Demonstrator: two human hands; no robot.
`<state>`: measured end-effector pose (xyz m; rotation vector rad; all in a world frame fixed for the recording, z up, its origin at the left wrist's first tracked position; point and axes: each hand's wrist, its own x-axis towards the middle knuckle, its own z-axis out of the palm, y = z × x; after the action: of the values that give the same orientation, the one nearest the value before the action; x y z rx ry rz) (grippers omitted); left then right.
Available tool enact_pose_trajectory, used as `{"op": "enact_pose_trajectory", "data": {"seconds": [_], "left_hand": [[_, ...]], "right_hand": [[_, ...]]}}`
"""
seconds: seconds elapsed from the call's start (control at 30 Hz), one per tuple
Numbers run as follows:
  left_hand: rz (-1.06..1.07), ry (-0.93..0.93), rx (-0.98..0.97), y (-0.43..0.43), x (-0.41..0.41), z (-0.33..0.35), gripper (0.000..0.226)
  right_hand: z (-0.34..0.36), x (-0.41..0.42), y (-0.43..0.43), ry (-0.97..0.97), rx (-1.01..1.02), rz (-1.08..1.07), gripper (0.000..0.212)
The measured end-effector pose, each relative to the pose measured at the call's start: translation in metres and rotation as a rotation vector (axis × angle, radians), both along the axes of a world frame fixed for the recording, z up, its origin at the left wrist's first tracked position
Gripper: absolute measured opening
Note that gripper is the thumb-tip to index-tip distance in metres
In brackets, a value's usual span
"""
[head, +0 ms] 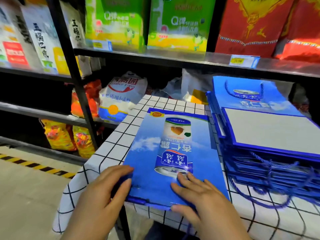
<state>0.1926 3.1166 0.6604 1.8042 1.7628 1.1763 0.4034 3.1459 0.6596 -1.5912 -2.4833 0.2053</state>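
Looking down through the head feed, I see the bag point(166, 153) lying flat at the centre of the cloth point(119, 135). It is a folded rectangle of glossy blue paper printed with clouds and a tin can. The left hand point(103, 193) comes in from 7 o'clock, fingers straight and close together, tips resting on the bag's left edge near its bottom corner. The right hand point(204, 196) comes in from 5 o'clock and lies on the slick face, fingers spread and straight, thumb at the near edge. Neither hand is clamped on anything. The cloth is white with a thin black grid and hangs limp over the table's corner. At 3 o'clock, just beside the bag, sits a stack point(270, 132) of similar bags, with twisted blue cord handles spilling out and a grey card panel on top. At 12 o'clock a dark metal shelf point(155, 57) carries green cartons point(117, 23). Below it slumps a soft white sack point(121, 99).
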Motion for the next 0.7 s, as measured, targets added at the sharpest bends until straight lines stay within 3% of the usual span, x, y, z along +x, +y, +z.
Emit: {"op": "enact_pose_trajectory", "data": {"seconds": [0.1, 0.2, 0.3, 0.4, 0.47, 0.57, 0.6, 0.7], "left_hand": [[0.130, -0.099, 0.044, -0.014, -0.004, -0.014, 0.040], [0.224, -0.413, -0.140, -0.023, -0.004, -0.025, 0.051], [0.197, -0.541, -0.258, -0.034, -0.002, -0.011, 0.047], [0.030, -0.730, -0.258, -0.044, 0.011, 0.021, 0.045], [-0.129, -0.844, -0.252, -0.043, 0.025, 0.038, 0.038], [-0.257, -1.018, -0.287, -0.031, 0.045, 0.047, 0.043], [-0.275, -1.095, -0.307, -0.026, 0.052, 0.049, 0.041], [-0.303, -1.307, -0.325, -0.013, 0.067, 0.052, 0.037]], "right_hand": [[0.001, -0.002, 0.000, 0.001, 0.015, -0.002, 0.076], [-0.001, -0.002, -0.003, 0.018, 0.027, 0.005, 0.077], [-0.005, -0.001, -0.006, -0.027, 0.032, -0.014, 0.078], [-0.001, 0.003, -0.011, -0.047, -0.017, 0.034, 0.068], [0.006, 0.007, -0.010, 0.168, -0.153, 0.084, 0.049], [0.017, 0.024, -0.017, 0.750, -0.445, 0.115, 0.038], [0.021, 0.027, -0.019, 0.817, -0.484, 0.143, 0.040], [0.019, 0.024, -0.029, 0.745, -0.441, 0.220, 0.030]]}}
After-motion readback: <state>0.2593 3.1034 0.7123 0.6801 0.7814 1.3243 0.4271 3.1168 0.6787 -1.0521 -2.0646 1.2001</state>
